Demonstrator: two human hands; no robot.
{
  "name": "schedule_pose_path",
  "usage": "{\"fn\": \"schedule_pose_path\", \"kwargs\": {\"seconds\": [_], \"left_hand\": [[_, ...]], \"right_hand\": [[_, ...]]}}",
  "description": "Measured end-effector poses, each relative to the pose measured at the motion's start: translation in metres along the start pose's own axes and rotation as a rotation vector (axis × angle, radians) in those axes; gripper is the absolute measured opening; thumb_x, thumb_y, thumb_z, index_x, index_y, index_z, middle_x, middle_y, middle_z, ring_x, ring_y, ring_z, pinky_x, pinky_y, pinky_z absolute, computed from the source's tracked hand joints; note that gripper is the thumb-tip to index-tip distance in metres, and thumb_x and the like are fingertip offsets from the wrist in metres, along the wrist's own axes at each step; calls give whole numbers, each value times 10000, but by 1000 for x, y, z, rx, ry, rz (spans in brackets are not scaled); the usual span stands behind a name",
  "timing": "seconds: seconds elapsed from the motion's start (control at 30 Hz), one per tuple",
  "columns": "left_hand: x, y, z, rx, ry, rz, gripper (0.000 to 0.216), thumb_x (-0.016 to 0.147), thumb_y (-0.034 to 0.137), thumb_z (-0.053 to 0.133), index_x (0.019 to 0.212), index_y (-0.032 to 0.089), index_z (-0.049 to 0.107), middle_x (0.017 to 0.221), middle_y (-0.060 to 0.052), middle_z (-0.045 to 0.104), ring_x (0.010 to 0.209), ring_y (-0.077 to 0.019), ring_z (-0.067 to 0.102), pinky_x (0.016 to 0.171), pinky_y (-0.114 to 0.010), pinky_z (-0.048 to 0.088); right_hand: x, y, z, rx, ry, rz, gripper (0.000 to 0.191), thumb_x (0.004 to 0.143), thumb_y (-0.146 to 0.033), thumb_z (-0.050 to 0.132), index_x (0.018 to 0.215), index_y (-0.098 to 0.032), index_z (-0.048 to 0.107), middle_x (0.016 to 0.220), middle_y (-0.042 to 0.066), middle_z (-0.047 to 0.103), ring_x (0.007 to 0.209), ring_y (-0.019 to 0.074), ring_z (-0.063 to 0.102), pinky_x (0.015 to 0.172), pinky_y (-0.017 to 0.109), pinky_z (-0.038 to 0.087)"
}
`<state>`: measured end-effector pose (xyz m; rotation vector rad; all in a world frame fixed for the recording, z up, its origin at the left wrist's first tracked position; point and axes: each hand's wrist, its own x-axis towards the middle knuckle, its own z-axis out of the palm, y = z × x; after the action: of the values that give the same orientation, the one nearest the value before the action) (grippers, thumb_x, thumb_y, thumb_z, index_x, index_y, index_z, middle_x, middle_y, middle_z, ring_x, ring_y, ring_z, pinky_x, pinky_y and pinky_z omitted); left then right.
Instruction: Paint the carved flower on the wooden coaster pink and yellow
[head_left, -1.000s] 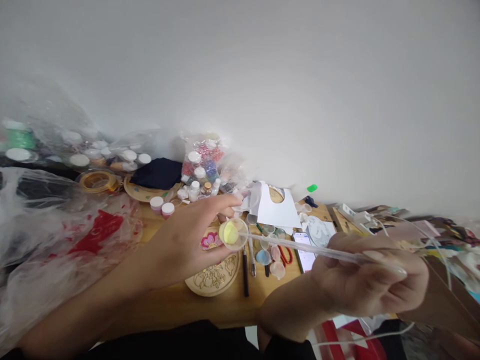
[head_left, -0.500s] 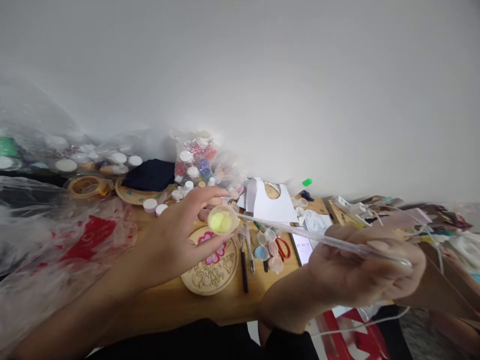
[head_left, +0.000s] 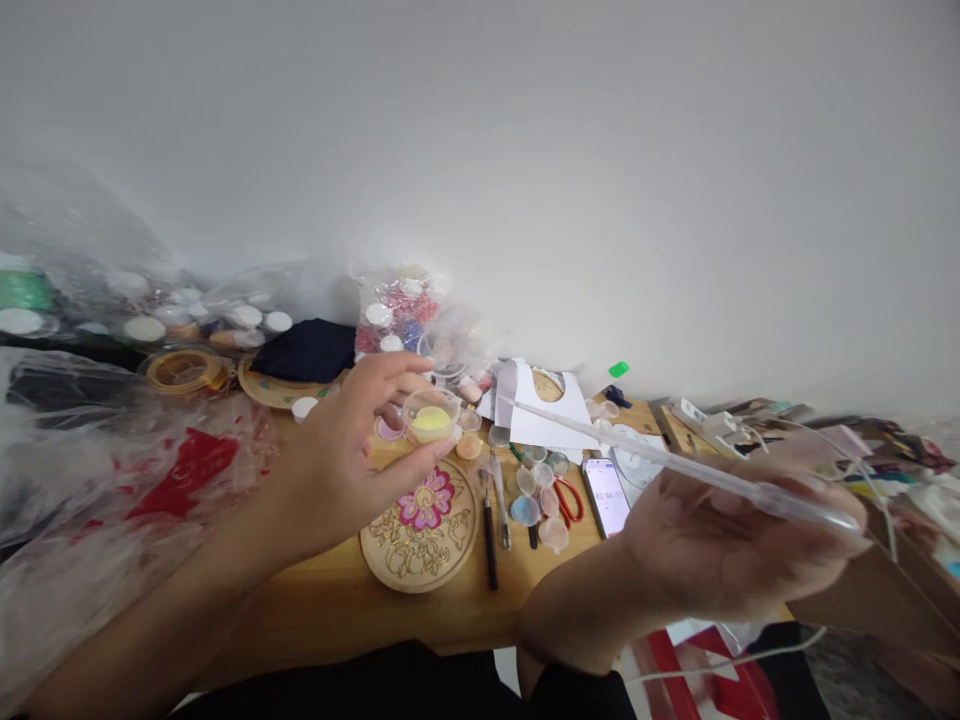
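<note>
Between the thumb and fingers of my left hand [head_left: 352, 460] is a small clear cup [head_left: 433, 416] with pale yellow contents in it. My right hand [head_left: 739, 535] grips a clear plastic dropper [head_left: 675, 463] by its bulb end. The dropper's thin tip points left, up and apart from the cup. Below my left hand a round wooden board [head_left: 420, 550] lies on the table, with a pink and purple flower and gold outlines on it. Just right of the board lie a dark-handled tool [head_left: 490, 540] and a slim pale tool [head_left: 502, 510].
Several small cups [head_left: 525, 510] with colours stand near red-handled scissors [head_left: 571, 500] and a phone [head_left: 607, 497]. Behind are white cut paper [head_left: 547, 425] and bags of lidded jars [head_left: 390, 310]. Plastic bags [head_left: 180, 480] fill the left side; a power strip [head_left: 709, 420] sits at right.
The dropper's tip has moved away from the cup, up and to the right. My left hand has tilted the cup more upright and shifted it slightly left and up.
</note>
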<state>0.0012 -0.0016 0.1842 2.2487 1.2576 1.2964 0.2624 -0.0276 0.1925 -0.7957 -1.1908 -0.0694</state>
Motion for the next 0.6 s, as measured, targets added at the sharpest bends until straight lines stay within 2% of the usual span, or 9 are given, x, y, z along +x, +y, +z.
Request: {"fn": "schedule_pose_path", "kwargs": {"seconds": [0.07,0.17,0.27,0.43,0.53,0.6], "left_hand": [[0,2,-2,-39,-50,6,284,956,354,486,1219,271,554,1138,36,722,1064,-180,759,794,-319,681],[-2,4,-3,-80,-74,25,293,947,345,503,1235,299,532,1060,63,742,922,-146,783,698,-265,674],[-2,3,-1,-75,-39,19,319,936,350,506,1251,307,527,1078,70,747,963,-163,784,770,-300,686],[-1,-7,3,-33,-1,-68,352,905,435,544,1246,349,539,1093,71,744,1039,-214,773,870,-357,664],[1,-16,1,-89,-12,-57,365,908,444,530,1259,340,538,1101,37,750,1040,-233,770,879,-397,654],[3,-20,-4,-126,-56,-85,377,901,464,610,1244,315,561,1139,-3,758,1054,-258,767,901,-420,652]], "right_hand": [[3,-4,6,82,97,-91,167,967,-436,661,931,-289,732,626,-54,425,412,74,269,289,204,254],[9,-8,12,141,94,-125,140,943,-326,672,934,-254,792,653,-25,473,424,76,321,267,205,201],[12,-11,14,207,95,-83,152,891,-241,651,906,-235,803,697,0,510,461,91,396,273,207,223],[10,-13,15,183,145,72,153,806,-139,617,845,-220,742,731,10,599,497,93,512,346,195,288],[10,-12,13,165,99,236,82,793,-155,624,824,-205,680,685,-9,615,448,74,506,375,190,299],[10,-11,9,141,58,373,33,773,-200,642,806,-202,642,644,-28,614,415,63,486,389,188,309]]}}
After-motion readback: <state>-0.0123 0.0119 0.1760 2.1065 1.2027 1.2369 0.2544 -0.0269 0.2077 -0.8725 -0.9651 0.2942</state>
